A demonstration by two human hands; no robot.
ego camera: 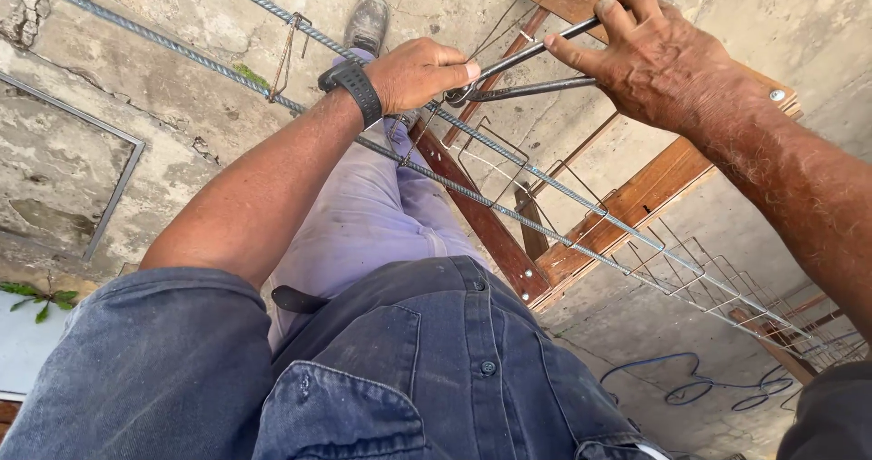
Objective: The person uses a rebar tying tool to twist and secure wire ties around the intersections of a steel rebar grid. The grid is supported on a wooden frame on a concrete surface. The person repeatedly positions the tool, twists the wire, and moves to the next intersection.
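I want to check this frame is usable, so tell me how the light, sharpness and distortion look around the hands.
Head view: even daylight, no glare. The left hand and right hand on the pincers look sharp. Wide-lens bending curves the rebar. Far stirrups go softer.

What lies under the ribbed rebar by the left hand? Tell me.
Under the ribbed rebar show a wooden trestle, wire stirrups, the person's trouser leg and concrete floor. The left hand covers the tie point.

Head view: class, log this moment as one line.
left hand: gripping ribbed steel rebar | right hand: holding long dark metal pincers | jaws at rebar beside left hand | wooden trestle beneath
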